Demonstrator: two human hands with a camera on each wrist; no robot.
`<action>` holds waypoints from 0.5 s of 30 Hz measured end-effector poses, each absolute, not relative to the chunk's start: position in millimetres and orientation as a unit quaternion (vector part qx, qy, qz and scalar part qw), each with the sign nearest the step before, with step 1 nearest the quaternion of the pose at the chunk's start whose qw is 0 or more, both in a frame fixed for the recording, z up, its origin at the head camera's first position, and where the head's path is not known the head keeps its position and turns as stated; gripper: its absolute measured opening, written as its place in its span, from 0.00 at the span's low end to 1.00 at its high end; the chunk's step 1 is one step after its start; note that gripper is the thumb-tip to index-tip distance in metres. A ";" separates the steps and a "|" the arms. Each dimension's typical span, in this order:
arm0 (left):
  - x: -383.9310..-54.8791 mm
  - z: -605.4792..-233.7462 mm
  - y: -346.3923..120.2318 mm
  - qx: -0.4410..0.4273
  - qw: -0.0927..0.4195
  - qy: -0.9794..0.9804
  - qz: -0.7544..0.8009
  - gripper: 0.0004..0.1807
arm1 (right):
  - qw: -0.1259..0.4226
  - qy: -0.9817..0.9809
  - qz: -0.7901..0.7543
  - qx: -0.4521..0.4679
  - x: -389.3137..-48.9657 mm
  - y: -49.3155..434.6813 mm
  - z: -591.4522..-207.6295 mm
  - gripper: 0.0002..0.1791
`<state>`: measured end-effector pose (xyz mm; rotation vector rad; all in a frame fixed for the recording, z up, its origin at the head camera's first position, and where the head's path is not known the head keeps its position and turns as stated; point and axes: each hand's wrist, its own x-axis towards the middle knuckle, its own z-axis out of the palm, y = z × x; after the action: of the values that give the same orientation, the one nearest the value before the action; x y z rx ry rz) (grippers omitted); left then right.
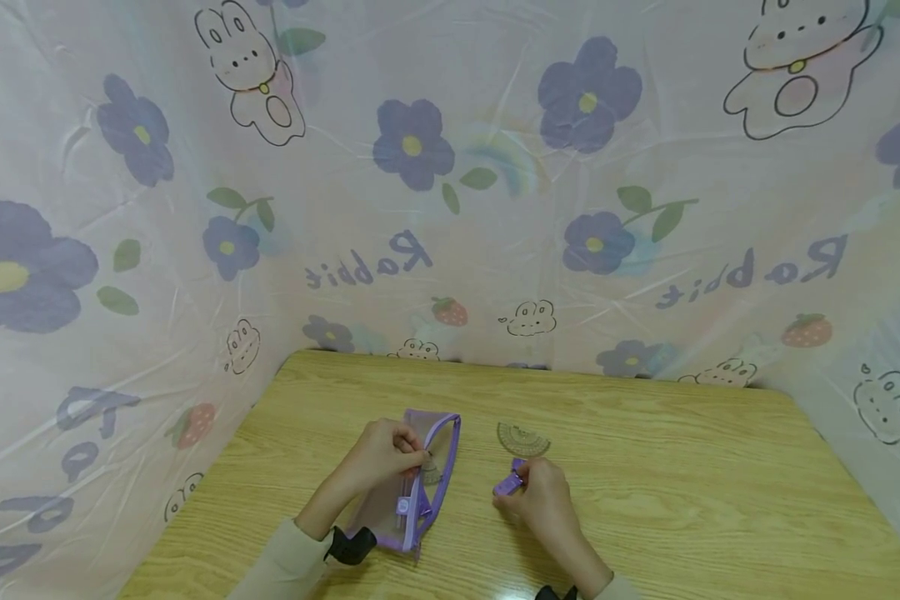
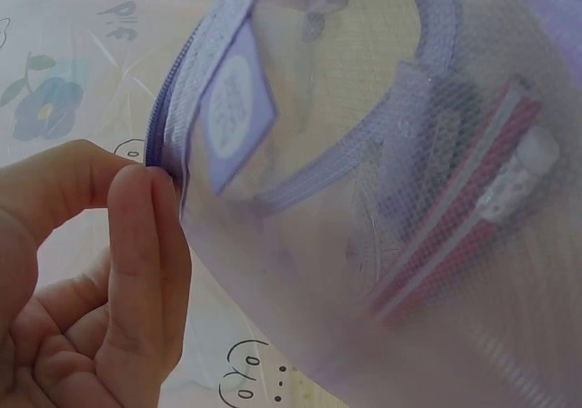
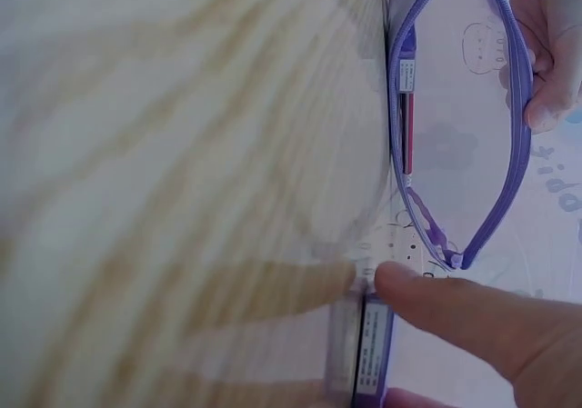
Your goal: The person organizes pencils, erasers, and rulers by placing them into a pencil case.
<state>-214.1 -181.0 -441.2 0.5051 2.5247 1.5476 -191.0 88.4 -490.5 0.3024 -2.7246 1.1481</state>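
Note:
A mesh pencil case (image 1: pixel 381 507) with purple trim lies on the table, its zipped mouth spread apart. My left hand (image 1: pixel 387 450) pinches the zipper edge (image 2: pixel 162 122) between thumb and fingers. Through the mesh show red-and-white sticks (image 2: pixel 459 199), one with a whitish end, and a purple piece (image 2: pixel 405 144). To the right of the case, my right hand (image 1: pixel 547 500) holds a small purple item (image 1: pixel 507 485) by the tabletop. A printed white label (image 3: pixel 373 340) shows on its side; its exact kind is unclear.
A clear semicircular protractor (image 1: pixel 522 439) lies beyond my right hand. The wood-grain table (image 1: pixel 682 483) is bordered at the back and sides by a patterned curtain (image 1: pixel 487 217) with flowers and rabbits.

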 end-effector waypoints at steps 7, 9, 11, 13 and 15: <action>-210.7 -436.3 -180.0 0.167 0.067 0.832 0.525 0.05 | 0.095 -0.915 0.377 0.104 -191.2 88.4 -491.3 0.20; -213.6 -441.0 -181.1 0.165 0.066 0.835 0.521 0.05 | 0.094 -0.916 0.376 0.102 -191.7 88.7 -491.9 0.19; -213.7 -441.4 -180.7 0.163 0.064 0.840 0.514 0.04 | 0.090 -0.916 0.378 0.100 -192.1 88.8 -492.0 0.19; -214.4 -442.5 -180.7 0.160 0.063 0.844 0.509 0.04 | 0.087 -0.916 0.380 0.099 -192.0 89.0 -491.8 0.19; -214.3 -443.0 -180.6 0.161 0.061 0.844 0.508 0.04 | 0.085 -0.914 0.385 0.098 -191.6 88.9 -491.2 0.18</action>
<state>-214.3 -180.6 -443.0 0.4881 2.5542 1.5355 -191.6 88.9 -491.2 0.2923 -2.7255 1.1483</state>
